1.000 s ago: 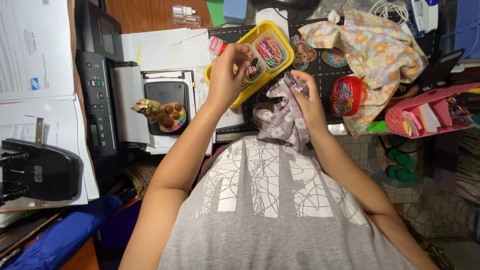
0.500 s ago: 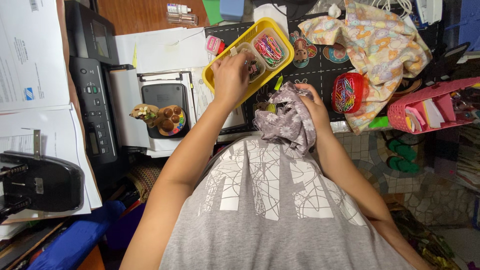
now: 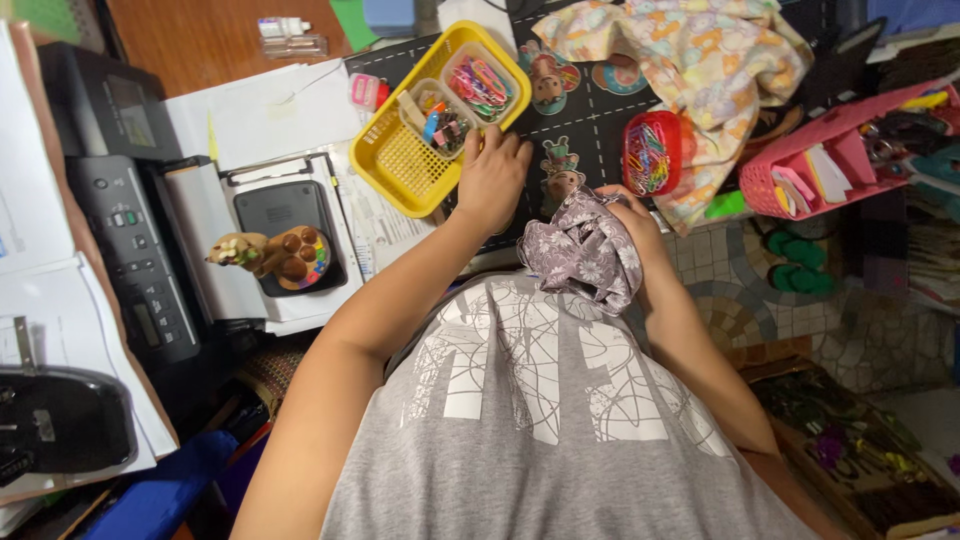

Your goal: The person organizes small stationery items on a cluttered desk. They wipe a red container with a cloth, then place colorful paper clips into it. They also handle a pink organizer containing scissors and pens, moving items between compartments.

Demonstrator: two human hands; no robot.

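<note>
My left hand lies on the black desk mat, its fingertips against the near side of a yellow plastic basket. Two small clear boxes of coloured paper clips and binder clips sit in the basket. My right hand is closed on a bunched grey floral cloth, held against my grey shirt at the desk's edge.
A red tub of paper clips stands right of my hands, a pastel patterned cloth behind it and a pink basket further right. Left are a black calculator with a brown figurine, a black printer, papers and a hole punch.
My left hand came out of the yellow basket and settled on the mat at its near side. My right hand drew the grey cloth down towards my body.
</note>
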